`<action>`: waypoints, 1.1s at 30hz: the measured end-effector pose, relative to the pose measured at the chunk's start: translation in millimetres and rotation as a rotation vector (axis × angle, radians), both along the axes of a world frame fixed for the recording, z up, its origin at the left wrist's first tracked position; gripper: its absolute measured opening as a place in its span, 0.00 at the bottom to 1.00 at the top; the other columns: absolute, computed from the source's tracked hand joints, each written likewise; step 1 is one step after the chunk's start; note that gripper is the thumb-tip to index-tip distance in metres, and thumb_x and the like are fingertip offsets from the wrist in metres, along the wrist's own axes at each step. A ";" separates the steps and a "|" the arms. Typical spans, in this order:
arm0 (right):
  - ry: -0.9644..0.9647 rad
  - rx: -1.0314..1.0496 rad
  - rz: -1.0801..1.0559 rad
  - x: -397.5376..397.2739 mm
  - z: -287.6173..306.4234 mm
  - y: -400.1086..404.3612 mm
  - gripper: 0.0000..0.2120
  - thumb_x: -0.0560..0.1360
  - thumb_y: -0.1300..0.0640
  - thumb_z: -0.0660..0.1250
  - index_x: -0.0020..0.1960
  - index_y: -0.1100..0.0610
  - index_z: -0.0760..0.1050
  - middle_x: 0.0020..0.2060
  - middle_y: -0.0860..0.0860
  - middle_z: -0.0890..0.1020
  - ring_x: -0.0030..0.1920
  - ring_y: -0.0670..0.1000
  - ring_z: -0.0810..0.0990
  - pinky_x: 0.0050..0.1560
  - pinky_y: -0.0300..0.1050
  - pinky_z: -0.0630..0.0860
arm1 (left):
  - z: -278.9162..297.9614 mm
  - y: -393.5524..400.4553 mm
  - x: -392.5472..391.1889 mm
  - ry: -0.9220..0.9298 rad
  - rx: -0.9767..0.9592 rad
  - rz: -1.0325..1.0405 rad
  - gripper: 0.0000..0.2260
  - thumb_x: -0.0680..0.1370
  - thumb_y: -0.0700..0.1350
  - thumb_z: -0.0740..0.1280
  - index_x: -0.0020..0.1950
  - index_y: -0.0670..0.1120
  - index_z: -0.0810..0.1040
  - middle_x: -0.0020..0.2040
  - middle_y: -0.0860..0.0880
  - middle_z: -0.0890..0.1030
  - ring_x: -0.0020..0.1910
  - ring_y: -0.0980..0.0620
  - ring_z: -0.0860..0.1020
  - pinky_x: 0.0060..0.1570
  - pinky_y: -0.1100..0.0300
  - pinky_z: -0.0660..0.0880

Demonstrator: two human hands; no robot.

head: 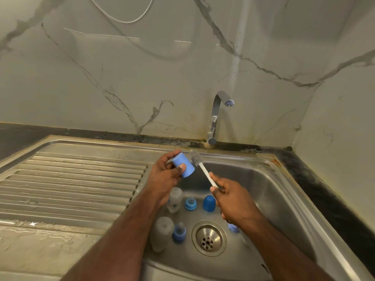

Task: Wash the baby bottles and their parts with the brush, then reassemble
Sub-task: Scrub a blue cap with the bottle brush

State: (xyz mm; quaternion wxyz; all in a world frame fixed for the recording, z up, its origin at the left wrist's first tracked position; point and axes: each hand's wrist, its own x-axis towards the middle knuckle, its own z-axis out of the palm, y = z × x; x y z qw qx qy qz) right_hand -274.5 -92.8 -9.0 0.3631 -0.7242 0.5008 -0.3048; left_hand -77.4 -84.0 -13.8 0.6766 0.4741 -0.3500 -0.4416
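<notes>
Marble-look wall behind, steel sink with ribbed drainboard at 9 o'clock, tap at 12, no water seen running.

Left hand grips a light blue cap, fingers and thumb curled round it, held above the basin. Right hand pinches the white handle of the brush, low on the shaft. Brush long axis runs from the right hand up toward 11 o'clock; grey bristle head sits just beside the cap's upper right edge, touching or nearly so, can't tell which. Cap lies at about 10 o'clock from the right hand. Which end of the cap is the open one isn't clear, so whether the bristles can enter it as held is a guess.

In the basin below the hands: two cloudy bottles, two blue teat rings, a darker blue cap, another blue piece half hidden under the right wrist, all around the drain from 9 to 1 o'clock.

Judgement: scrubbing the cap; bottles and other parts look unassembled, reassembly not begun.
</notes>
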 end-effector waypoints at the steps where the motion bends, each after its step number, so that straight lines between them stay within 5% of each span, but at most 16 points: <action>1: -0.016 -0.018 0.016 0.1 0.6 -0.3 0.21 0.82 0.54 0.63 0.73 0.39 0.69 0.35 0.38 0.71 0.31 0.39 0.69 0.38 0.38 0.69 | -0.2 -0.2 0.1 -0.015 0.004 0.006 0.17 0.77 0.32 0.70 0.62 0.48 0.78 0.58 0.41 0.83 0.56 0.43 0.83 0.59 0.44 0.80; 7: 0.050 0.035 0.013 -1.5 0.9 0.6 0.21 0.83 0.53 0.62 0.74 0.40 0.69 0.35 0.40 0.73 0.30 0.41 0.71 0.34 0.39 0.70 | -0.1 -1.3 1.4 0.103 0.002 0.020 0.17 0.77 0.31 0.69 0.64 0.46 0.78 0.58 0.41 0.82 0.57 0.42 0.83 0.59 0.44 0.80; 11: -0.033 0.040 0.047 1.8 8.8 8.3 0.22 0.83 0.54 0.62 0.73 0.37 0.66 0.37 0.47 0.76 0.27 0.44 0.71 0.26 0.36 0.70 | -2.1 -3.4 1.3 0.046 0.011 0.046 0.19 0.77 0.32 0.70 0.66 0.43 0.77 0.57 0.40 0.83 0.56 0.42 0.83 0.61 0.41 0.79; 17: 0.022 0.065 0.002 -0.8 8.7 5.1 0.22 0.83 0.54 0.62 0.75 0.40 0.66 0.37 0.48 0.77 0.27 0.44 0.72 0.27 0.37 0.71 | -8.1 -5.1 2.5 -0.109 0.025 0.047 0.20 0.76 0.35 0.73 0.64 0.50 0.77 0.59 0.42 0.83 0.58 0.42 0.83 0.60 0.41 0.80; 23: 0.103 -0.069 0.070 3.3 12.8 15.9 0.23 0.83 0.51 0.61 0.75 0.37 0.64 0.36 0.38 0.73 0.33 0.42 0.73 0.34 0.34 0.71 | -10.6 -8.7 2.2 -0.394 0.067 0.105 0.23 0.74 0.34 0.76 0.67 0.45 0.76 0.54 0.50 0.83 0.51 0.56 0.82 0.48 0.67 0.80; 27: 0.170 -0.050 0.000 -3.8 13.3 6.2 0.23 0.83 0.51 0.61 0.77 0.39 0.64 0.41 0.42 0.77 0.35 0.45 0.76 0.37 0.40 0.77 | -14.4 -7.6 0.6 -0.563 0.095 0.116 0.23 0.73 0.35 0.77 0.67 0.45 0.78 0.60 0.49 0.84 0.58 0.52 0.82 0.62 0.52 0.80; 31: 0.169 -0.074 0.094 -1.3 16.9 18.6 0.22 0.83 0.51 0.62 0.75 0.37 0.65 0.41 0.41 0.79 0.30 0.42 0.75 0.33 0.35 0.73 | -16.5 -9.8 1.7 -0.690 0.094 0.130 0.19 0.71 0.37 0.78 0.59 0.51 0.82 0.53 0.54 0.85 0.54 0.55 0.83 0.60 0.49 0.80; 33: 0.216 -0.093 0.076 -0.3 16.0 16.9 0.22 0.83 0.51 0.61 0.75 0.38 0.65 0.49 0.41 0.82 0.35 0.41 0.77 0.39 0.35 0.76 | -17.2 -10.0 1.8 -0.701 0.084 0.131 0.19 0.71 0.37 0.78 0.59 0.51 0.83 0.52 0.54 0.86 0.52 0.55 0.83 0.59 0.49 0.81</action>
